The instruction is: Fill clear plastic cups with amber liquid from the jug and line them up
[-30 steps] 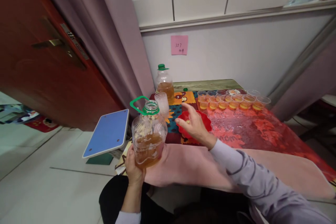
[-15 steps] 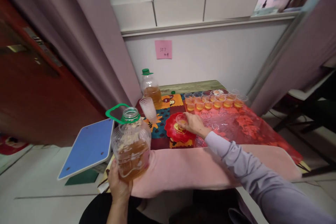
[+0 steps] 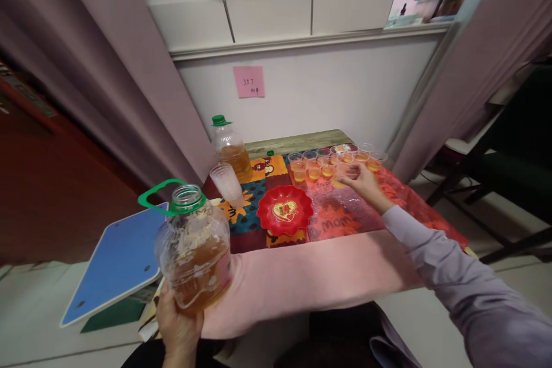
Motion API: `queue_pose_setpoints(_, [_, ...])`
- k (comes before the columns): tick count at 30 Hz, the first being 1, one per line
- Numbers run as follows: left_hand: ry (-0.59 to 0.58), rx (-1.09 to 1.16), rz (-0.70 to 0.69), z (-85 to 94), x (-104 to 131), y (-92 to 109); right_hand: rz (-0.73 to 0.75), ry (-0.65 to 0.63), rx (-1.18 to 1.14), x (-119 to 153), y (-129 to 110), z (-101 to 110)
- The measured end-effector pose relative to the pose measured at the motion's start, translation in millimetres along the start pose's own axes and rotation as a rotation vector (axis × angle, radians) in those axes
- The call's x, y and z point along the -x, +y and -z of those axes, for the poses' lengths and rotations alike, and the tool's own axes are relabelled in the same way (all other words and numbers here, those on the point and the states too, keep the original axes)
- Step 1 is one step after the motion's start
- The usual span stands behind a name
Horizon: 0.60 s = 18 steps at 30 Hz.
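My left hand (image 3: 177,316) supports a large clear plastic jug (image 3: 196,264) from below, its palm and fingers against the lower side. Amber liquid fills the lower part of the jug, its mouth is uncapped, and a green handle ring (image 3: 164,190) circles the neck. Over at the rows of small clear cups, my right hand (image 3: 366,185) has its fingers closed around a clear plastic cup (image 3: 340,178) of yellowish liquid, partly hidden by the fingers. Several filled cups (image 3: 314,168) stand beside it. A red scalloped plate (image 3: 264,213) lies between my hands with no cup on it.
A second jug (image 3: 235,155) with a green cap stands at the back left. In front of it leans a stack of clear cups (image 3: 227,184). A pink cloth (image 3: 276,279) covers the near table edge; a blue board (image 3: 116,267) is at the left.
My right hand has carried the cup from above the red plate rightward to the cup rows. The left hand still holds the jug. The view has shifted to the right.
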<state>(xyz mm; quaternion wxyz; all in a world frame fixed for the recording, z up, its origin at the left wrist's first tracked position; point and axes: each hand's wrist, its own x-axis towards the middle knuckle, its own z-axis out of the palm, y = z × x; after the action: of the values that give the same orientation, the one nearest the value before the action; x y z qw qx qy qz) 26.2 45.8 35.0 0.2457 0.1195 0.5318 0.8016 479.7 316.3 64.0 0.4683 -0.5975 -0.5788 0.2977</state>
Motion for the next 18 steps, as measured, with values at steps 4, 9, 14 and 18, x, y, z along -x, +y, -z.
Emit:
queue_pose_setpoints(4, [0.000,0.011,0.006,-4.3,2,3,-0.147,0.184,0.361,-24,44,66])
queue_pose_setpoints(9, [0.010,-0.036,-0.006,-6.6,3,5,-0.273,0.254,0.453,-41,70,101])
queue_pose_setpoints(14, [0.022,-0.050,-0.016,-6.4,2,4,-0.278,0.252,0.464,-54,76,102])
queue_pose_setpoints(18, [0.028,-0.064,-0.031,-1.4,-2,2,-0.266,0.249,0.469,-65,77,97])
